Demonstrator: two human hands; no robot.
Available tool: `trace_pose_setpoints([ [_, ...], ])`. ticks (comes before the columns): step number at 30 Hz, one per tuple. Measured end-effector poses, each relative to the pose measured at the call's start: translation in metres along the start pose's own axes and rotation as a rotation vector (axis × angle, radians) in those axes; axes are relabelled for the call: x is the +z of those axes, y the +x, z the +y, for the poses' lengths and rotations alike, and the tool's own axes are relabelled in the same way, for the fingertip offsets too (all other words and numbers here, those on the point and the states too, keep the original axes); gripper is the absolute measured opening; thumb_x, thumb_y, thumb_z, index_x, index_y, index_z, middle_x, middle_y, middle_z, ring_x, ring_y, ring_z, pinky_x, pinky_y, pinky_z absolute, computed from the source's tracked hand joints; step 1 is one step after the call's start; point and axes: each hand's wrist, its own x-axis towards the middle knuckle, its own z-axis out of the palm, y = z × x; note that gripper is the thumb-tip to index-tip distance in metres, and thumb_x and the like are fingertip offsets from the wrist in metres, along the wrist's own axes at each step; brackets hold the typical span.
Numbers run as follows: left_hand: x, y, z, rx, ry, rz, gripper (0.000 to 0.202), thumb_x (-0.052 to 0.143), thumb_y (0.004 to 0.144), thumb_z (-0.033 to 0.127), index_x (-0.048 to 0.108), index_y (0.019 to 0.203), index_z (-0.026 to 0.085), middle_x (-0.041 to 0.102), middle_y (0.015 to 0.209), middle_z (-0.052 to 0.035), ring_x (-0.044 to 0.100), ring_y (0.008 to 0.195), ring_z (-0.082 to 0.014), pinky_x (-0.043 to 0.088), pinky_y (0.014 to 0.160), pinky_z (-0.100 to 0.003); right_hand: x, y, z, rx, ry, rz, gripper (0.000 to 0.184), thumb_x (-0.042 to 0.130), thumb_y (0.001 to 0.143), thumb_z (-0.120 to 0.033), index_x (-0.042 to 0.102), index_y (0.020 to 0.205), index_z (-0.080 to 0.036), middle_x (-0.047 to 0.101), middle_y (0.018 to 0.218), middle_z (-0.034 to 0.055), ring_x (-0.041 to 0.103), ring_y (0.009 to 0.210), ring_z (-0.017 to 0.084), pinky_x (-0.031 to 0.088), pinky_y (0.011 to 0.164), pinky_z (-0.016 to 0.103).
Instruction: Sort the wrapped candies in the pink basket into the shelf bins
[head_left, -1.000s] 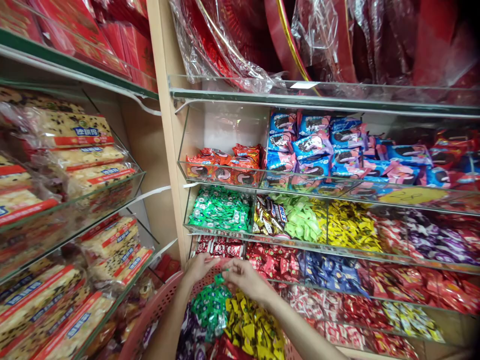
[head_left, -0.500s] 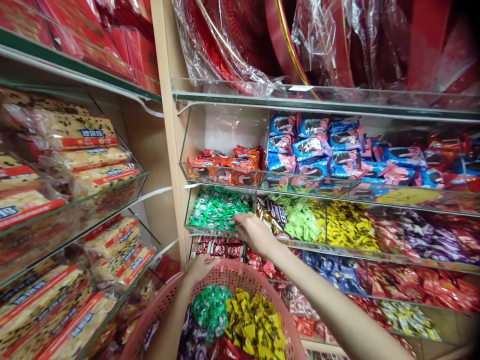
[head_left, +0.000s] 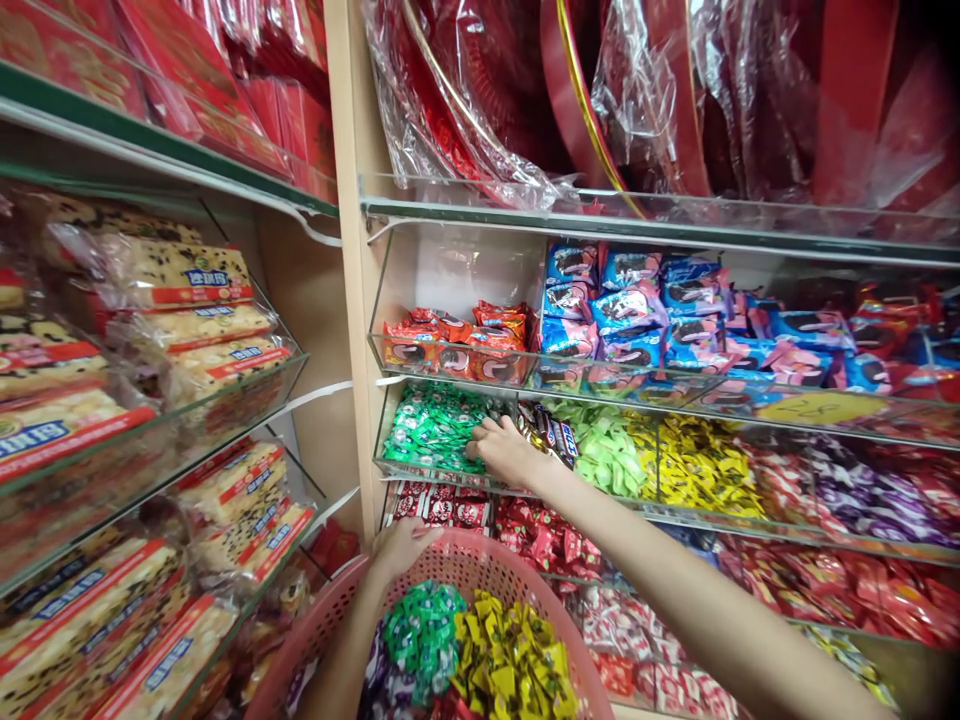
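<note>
A pink perforated plastic basket [head_left: 517, 560] hangs low in front of me, with my left hand [head_left: 401, 552] closed over its far rim. Inside lie green-wrapped candies [head_left: 424, 635], yellow-wrapped candies [head_left: 514, 660] and some purple ones. My right hand [head_left: 510, 450] reaches over the front wall of a clear shelf bin, at the right side of its green-wrapped candies [head_left: 431, 425]. Its fingers are curled down among them, and whatever they hold is hidden. Just right of this hand lie dark chocolate bars [head_left: 551, 430] and pale green candies [head_left: 604, 450].
Clear-fronted shelves rise ahead, with blue cookie packs [head_left: 630, 300] above and yellow candies [head_left: 709, 465] to the right. Packaged pastry bars [head_left: 187, 270] fill the left shelves. A wooden upright [head_left: 360, 330] divides the two. Red items in plastic [head_left: 480, 90] stand on top.
My right hand has shifted slightly down, its fingers now curled lower into the green candies. The view has moved a little, and my left hand stays on the basket rim.
</note>
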Motion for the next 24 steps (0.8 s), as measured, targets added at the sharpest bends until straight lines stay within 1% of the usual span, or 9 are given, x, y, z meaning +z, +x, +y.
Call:
trace_pose_setpoints([
  [4,0.0,0.0,0.0,-0.013,-0.005,0.007,0.058,0.033,0.074,0.072,0.059,0.069,0.02,0.061,0.065,-0.0001,0.054,0.06,-0.0127,0.02,0.052,-0.021,-0.003,-0.005,0.005,0.027,0.047,0.063,0.018,0.046,0.082,-0.007,0.061,0.084,-0.016,0.062,0.092,0.01,0.047,0.093,0.022,0.032,0.076,0.034],
  [7,-0.002,-0.001,0.002,-0.008,-0.006,0.0,0.058,0.032,0.075,0.072,0.059,0.069,0.02,0.061,0.064,0.0004,0.053,0.059,-0.012,0.02,0.052,-0.021,-0.001,-0.01,0.009,0.042,0.185,0.204,0.013,0.047,0.083,-0.01,0.058,0.082,-0.016,0.062,0.086,0.008,0.049,0.089,0.021,0.034,0.075,0.032],
  [9,-0.003,-0.001,0.003,-0.012,-0.006,-0.004,0.058,0.032,0.075,0.072,0.058,0.068,0.02,0.06,0.063,0.001,0.052,0.058,-0.0115,0.019,0.051,-0.021,0.003,-0.013,0.009,0.077,0.409,0.349,0.009,0.05,0.082,-0.013,0.057,0.087,-0.017,0.062,0.088,0.0062,0.051,0.086,0.018,0.037,0.074,0.03],
  [12,-0.002,-0.001,0.003,-0.013,-0.006,0.0,0.059,0.033,0.075,0.071,0.058,0.067,0.019,0.059,0.062,0.0014,0.051,0.058,-0.0111,0.019,0.051,-0.021,0.014,-0.021,-0.001,0.209,0.994,0.529,0.016,0.055,0.08,-0.024,0.055,0.095,-0.018,0.06,0.089,0.0029,0.056,0.072,0.013,0.042,0.066,0.027],
  [13,-0.002,0.0,0.003,-0.01,-0.004,0.001,0.058,0.033,0.075,0.071,0.058,0.067,0.019,0.059,0.061,0.0014,0.051,0.058,-0.0111,0.019,0.051,-0.021,0.018,-0.024,-0.007,0.262,1.219,0.545,0.021,0.058,0.078,-0.028,0.055,0.096,-0.018,0.06,0.086,0.0017,0.057,0.068,0.012,0.044,0.063,0.026],
  [15,-0.001,0.001,0.002,-0.007,-0.002,0.004,0.058,0.034,0.075,0.071,0.059,0.067,0.019,0.059,0.062,0.0012,0.051,0.058,-0.0114,0.019,0.051,-0.021,0.026,-0.031,-0.02,0.345,1.613,0.506,0.031,0.064,0.072,-0.036,0.055,0.096,-0.018,0.059,0.079,-0.0004,0.059,0.062,0.012,0.046,0.061,0.026],
  [17,-0.001,0.001,0.002,-0.006,0.0,-0.001,0.058,0.034,0.075,0.071,0.06,0.069,0.019,0.06,0.063,0.0007,0.052,0.059,-0.0121,0.02,0.052,-0.021,0.032,-0.038,-0.033,0.41,1.869,0.437,0.037,0.069,0.066,-0.04,0.057,0.091,-0.017,0.06,0.071,-0.0017,0.062,0.063,0.012,0.048,0.064,0.026],
  [20,-0.002,0.0,0.002,-0.012,-0.011,-0.014,0.057,0.035,0.074,0.071,0.061,0.071,0.02,0.062,0.066,-0.0002,0.055,0.064,-0.0136,0.022,0.053,-0.02,0.037,-0.047,-0.047,0.498,2.044,0.368,0.039,0.073,0.06,-0.043,0.059,0.085,-0.016,0.061,0.064,-0.0019,0.063,0.062,0.013,0.049,0.067,0.026],
  [24,-0.001,0.001,0.001,-0.019,-0.037,-0.023,0.054,0.038,0.074,0.069,0.06,0.072,0.02,0.063,0.07,-0.0002,0.056,0.067,-0.014,0.023,0.054,-0.02,0.047,-0.057,-0.057,0.551,2.059,0.369,0.039,0.073,0.061,-0.044,0.062,0.084,-0.015,0.063,0.064,-0.0008,0.061,0.061,0.012,0.046,0.062,0.023],
])
